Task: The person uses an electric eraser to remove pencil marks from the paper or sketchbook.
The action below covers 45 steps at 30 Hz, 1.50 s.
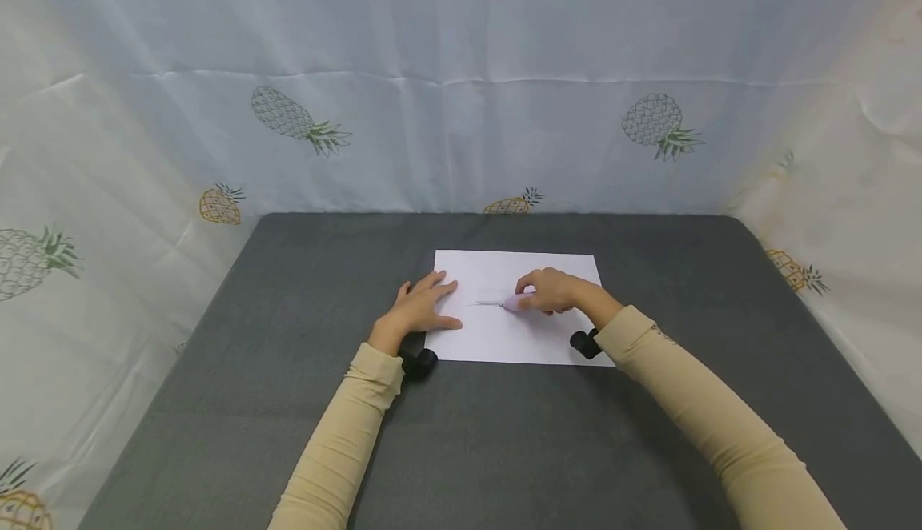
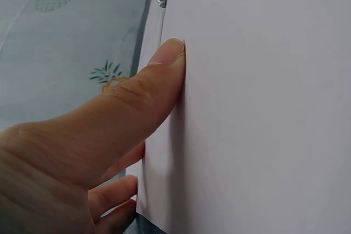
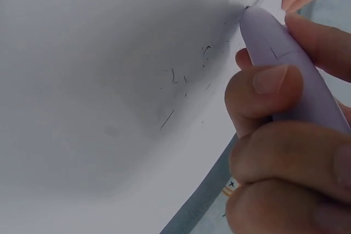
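From the head view, a white sheet of paper (image 1: 515, 306) lies toward the far middle of the grey surface (image 1: 288, 402). The left hand (image 1: 421, 306) rests flat on the sheet's left edge, grip released, seemingly to steady it.

Left wrist view: the thumb (image 2: 159, 75) presses the paper.

Right wrist view: the right hand (image 3: 285, 135) pinches a lilac pen (image 3: 285, 58), tip on the sheet among faint marks.
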Tool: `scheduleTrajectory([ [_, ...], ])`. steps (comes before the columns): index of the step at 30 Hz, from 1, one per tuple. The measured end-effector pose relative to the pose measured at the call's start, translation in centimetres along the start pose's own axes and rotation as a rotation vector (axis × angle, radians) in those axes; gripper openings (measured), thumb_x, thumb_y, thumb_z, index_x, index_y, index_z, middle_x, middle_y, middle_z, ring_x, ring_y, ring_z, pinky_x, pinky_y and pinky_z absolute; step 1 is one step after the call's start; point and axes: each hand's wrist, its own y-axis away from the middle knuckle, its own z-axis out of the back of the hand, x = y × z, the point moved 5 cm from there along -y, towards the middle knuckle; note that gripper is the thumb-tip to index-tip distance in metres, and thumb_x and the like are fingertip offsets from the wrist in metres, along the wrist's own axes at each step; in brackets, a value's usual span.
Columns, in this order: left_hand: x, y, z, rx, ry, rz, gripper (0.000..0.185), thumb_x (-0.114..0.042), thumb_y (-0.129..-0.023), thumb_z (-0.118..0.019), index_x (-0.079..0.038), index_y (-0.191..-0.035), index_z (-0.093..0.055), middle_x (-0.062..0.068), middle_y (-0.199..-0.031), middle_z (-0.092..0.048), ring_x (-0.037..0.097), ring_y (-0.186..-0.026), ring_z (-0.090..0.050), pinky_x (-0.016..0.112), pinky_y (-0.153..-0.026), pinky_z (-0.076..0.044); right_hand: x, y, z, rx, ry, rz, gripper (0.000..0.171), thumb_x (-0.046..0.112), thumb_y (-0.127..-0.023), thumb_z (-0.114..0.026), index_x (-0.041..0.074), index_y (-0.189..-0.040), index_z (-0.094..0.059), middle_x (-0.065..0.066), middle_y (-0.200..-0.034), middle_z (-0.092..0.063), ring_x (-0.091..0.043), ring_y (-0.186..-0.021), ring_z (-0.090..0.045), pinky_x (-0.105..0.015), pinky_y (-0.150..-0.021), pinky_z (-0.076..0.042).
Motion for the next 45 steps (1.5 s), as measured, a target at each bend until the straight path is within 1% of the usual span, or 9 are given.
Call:
scheduleTrajectory([
  [5, 0.04, -0.05, -0.21, 0.009, -0.002, 0.009, 0.080, -0.044, -0.085, -0.070, -0.018, -0.151, -0.033, 0.009, -0.164, -0.018, 0.029, -0.153, -0.015, 0.061, -0.121, -0.005, -0.07, -0.11, 0.22, -0.032, 0.007, -0.023, 0.041, 0.031, -0.096, -0.054, 0.010, -0.132, -0.055, 0.001, -0.058, -0.047, -0.009, -0.045, -0.035, -0.020, -0.044, -0.034],
  [9, 0.01, -0.04, -0.27, 0.012, 0.000, 0.013, 0.080, -0.044, -0.085, -0.070, -0.019, -0.151, -0.033, 0.008, -0.164, -0.018, 0.029, -0.153, -0.015, 0.061, -0.122, -0.005, -0.04, -0.07, 0.29, -0.044, 0.019, -0.018, 0.042, 0.031, -0.097, -0.053, 0.010, -0.132, -0.054, 0.001, -0.060, -0.047, -0.009, -0.046, -0.037, -0.019, -0.046, -0.035],
  [16, 0.06, -0.03, -0.13, 0.012, -0.007, 0.005, 0.080, -0.044, -0.085, -0.070, -0.018, -0.151, -0.033, 0.009, -0.164, -0.018, 0.029, -0.153, -0.015, 0.061, -0.121, -0.006, -0.25, 0.21, -0.07, 0.064, -0.020, -0.013, 0.038, 0.032, -0.097, -0.054, 0.012, -0.129, -0.055, 0.001, -0.056, -0.046, -0.009, -0.042, -0.033, -0.020, -0.042, -0.030],
  [18, 0.12, -0.04, -0.11, 0.011, -0.009, 0.005, 0.080, -0.044, -0.085, -0.070, -0.019, -0.152, -0.032, 0.009, -0.164, -0.017, 0.029, -0.153, -0.015, 0.061, -0.121, -0.006, -0.24, 0.25, -0.04, 0.074, -0.020, -0.006, 0.037, 0.031, -0.097, -0.054, 0.012, -0.128, -0.055, 0.001, -0.056, -0.046, -0.008, -0.041, -0.033, -0.020, -0.042, -0.029],
  [26, 0.24, -0.23, -0.09, 0.008, -0.002, 0.003, 0.080, -0.044, -0.085, -0.070, -0.019, -0.151, -0.033, 0.009, -0.164, -0.018, 0.029, -0.153, -0.015, 0.061, -0.122, -0.005, -0.28, -0.09, 0.44, -0.022, -0.002, 0.005, 0.040, 0.032, -0.097, -0.053, 0.010, -0.130, -0.055, 0.002, -0.054, -0.045, -0.008, -0.042, -0.032, -0.019, -0.043, -0.030],
  [31, 0.18, -0.24, -0.14, 0.004, -0.001, -0.001, 0.080, -0.044, -0.085, -0.070, -0.019, -0.151, -0.033, 0.009, -0.164, -0.018, 0.029, -0.153, -0.015, 0.062, -0.121, -0.006, -0.40, -0.29, 0.47, -0.031, -0.011, -0.011, 0.041, 0.031, -0.096, -0.054, 0.010, -0.131, -0.055, 0.002, -0.055, -0.045, -0.007, -0.042, -0.034, -0.019, -0.042, -0.032],
  [34, 0.16, -0.23, -0.17, -0.004, -0.001, -0.006, 0.080, -0.045, -0.085, -0.070, -0.018, -0.151, -0.033, 0.009, -0.164, -0.019, 0.030, -0.153, -0.016, 0.062, -0.121, -0.007, -0.37, -0.32, 0.41, -0.012, -0.019, -0.006, 0.041, 0.033, -0.096, -0.055, 0.010, -0.130, -0.056, 0.002, -0.056, -0.046, -0.008, -0.043, -0.035, -0.019, -0.042, -0.032],
  [40, 0.23, -0.25, -0.24, -0.002, -0.006, -0.005, 0.080, -0.046, -0.085, -0.069, -0.019, -0.151, -0.033, 0.009, -0.164, -0.019, 0.029, -0.153, -0.017, 0.062, -0.121, -0.007, -0.31, -0.20, 0.00, 0.069, -0.024, 0.009, 0.038, 0.035, -0.096, -0.054, 0.011, -0.126, -0.057, 0.001, -0.055, -0.046, -0.008, -0.041, -0.032, -0.020, -0.041, -0.029],
  [45, 0.27, -0.28, -0.21, 0.000, -0.009, -0.007, 0.080, -0.045, -0.086, -0.069, -0.019, -0.152, -0.032, 0.008, -0.164, -0.018, 0.029, -0.153, -0.017, 0.061, -0.121, -0.007, -0.50, -0.18, -0.03, 0.075, -0.040, 0.011, 0.038, 0.034, -0.096, -0.055, 0.012, -0.126, -0.057, 0.001, -0.054, -0.046, -0.007, -0.040, -0.031, -0.020, -0.040, -0.028],
])
